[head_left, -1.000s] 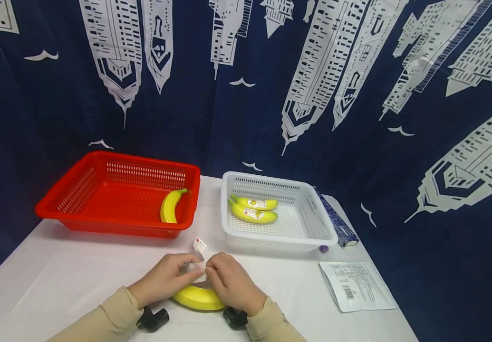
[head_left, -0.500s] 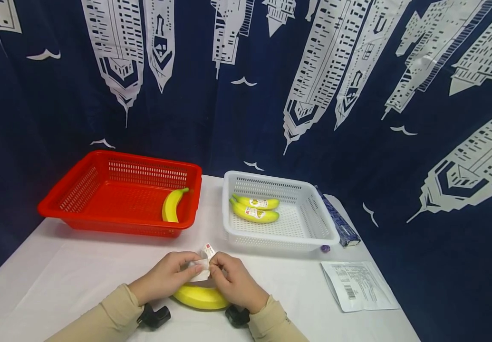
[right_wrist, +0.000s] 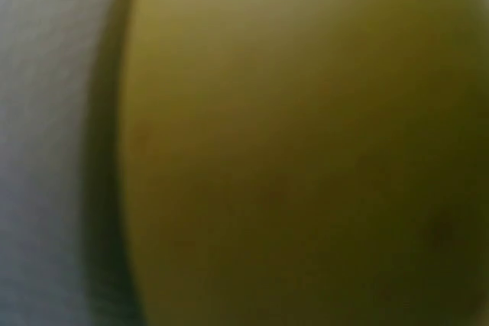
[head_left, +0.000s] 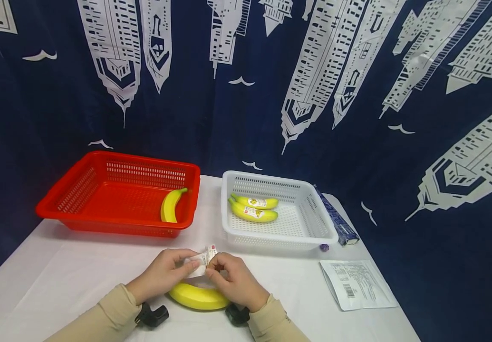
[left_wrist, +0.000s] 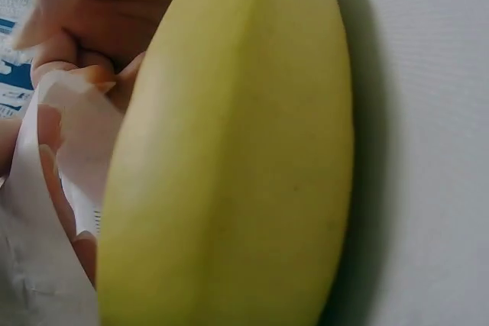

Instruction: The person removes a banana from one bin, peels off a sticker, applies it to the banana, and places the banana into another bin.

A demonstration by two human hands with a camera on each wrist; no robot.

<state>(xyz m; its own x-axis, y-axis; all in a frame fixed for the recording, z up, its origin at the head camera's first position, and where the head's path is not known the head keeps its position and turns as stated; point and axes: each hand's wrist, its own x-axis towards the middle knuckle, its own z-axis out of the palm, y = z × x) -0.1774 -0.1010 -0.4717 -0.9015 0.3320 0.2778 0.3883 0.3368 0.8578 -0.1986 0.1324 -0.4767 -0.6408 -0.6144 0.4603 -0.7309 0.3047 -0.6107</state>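
In the head view a white strip of sticker labels [head_left: 200, 268] spans both hands above the table. The left hand [head_left: 163, 273] pinches its left part between thumb and fingers. Curled fingers of the right hand [head_left: 233, 278] pinch its right part, and a small printed end sticks up behind them. Just in front of the hands lies a yellow banana [head_left: 197, 298] on the white cloth, with no label showing. This banana [left_wrist: 229, 150] fills much of the left wrist view, with the bent paper strip [left_wrist: 27, 219] beside it. Up close and blurred, the banana [right_wrist: 290, 127] covers the right wrist view.
A red basket [head_left: 117, 227] holds one banana [head_left: 170, 206]. The white basket [head_left: 280, 241] beside it has two bananas [head_left: 253, 214] with stickers. At the right lie a white packet [head_left: 357, 285], a dark blue pack [head_left: 340, 221] and a small purple thing [head_left: 324, 248].
The label strip has turned between the fingers, its printed end shifting to the right and more of its white face showing. The right hand has moved slightly right. The baskets stay put.
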